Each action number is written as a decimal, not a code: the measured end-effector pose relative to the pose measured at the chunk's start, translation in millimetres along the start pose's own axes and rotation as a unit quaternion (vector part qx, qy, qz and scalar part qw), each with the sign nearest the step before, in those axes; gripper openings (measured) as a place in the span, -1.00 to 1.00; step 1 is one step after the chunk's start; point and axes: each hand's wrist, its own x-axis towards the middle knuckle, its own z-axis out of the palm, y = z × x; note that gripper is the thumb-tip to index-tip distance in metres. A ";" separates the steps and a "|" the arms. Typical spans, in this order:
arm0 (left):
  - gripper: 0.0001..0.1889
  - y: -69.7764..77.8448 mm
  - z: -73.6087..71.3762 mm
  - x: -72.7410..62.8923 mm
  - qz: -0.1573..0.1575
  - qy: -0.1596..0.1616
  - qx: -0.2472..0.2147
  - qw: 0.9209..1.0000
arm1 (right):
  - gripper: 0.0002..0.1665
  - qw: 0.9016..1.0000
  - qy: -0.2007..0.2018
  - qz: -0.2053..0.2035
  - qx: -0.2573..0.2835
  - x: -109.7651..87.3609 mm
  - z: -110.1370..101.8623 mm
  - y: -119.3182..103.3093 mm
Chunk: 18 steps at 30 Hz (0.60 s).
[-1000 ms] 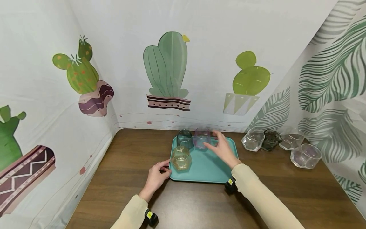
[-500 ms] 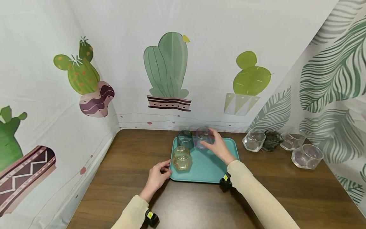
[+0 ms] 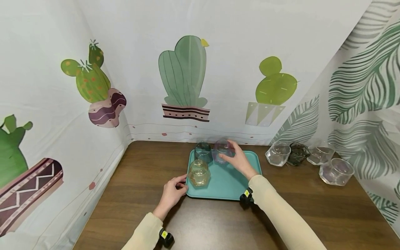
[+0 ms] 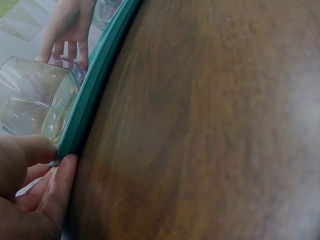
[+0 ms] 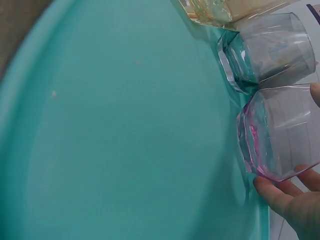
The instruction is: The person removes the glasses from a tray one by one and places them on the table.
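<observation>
At far side of teal tray point(image 3: 229, 184) on tabletop point(image 3: 140, 166): purple glass point(image 5: 282, 130), upright, just beside blue-green glass point(image 5: 272, 52); right hand point(image 3: 240, 160), grip grasping purple glass between thumb and fingers; left hand point(image 3: 173, 193), grip pinching tray rim at near left; yellow glass point(image 3: 199, 173) nearer; work judged partway: three glasses on tray; clear glass point(image 3: 277, 154), dark glass point(image 3: 298, 154), colourless glass point(image 3: 320, 155), pale violet glass point(image 3: 336, 172) off it, to right.
</observation>
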 end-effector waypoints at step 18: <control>-0.54 1.3 0.7 0.6 -0.011 -0.004 -0.005 1.000 | -0.04 1.000 0.013 -0.011 0.003 -24.0 -7.6 4.9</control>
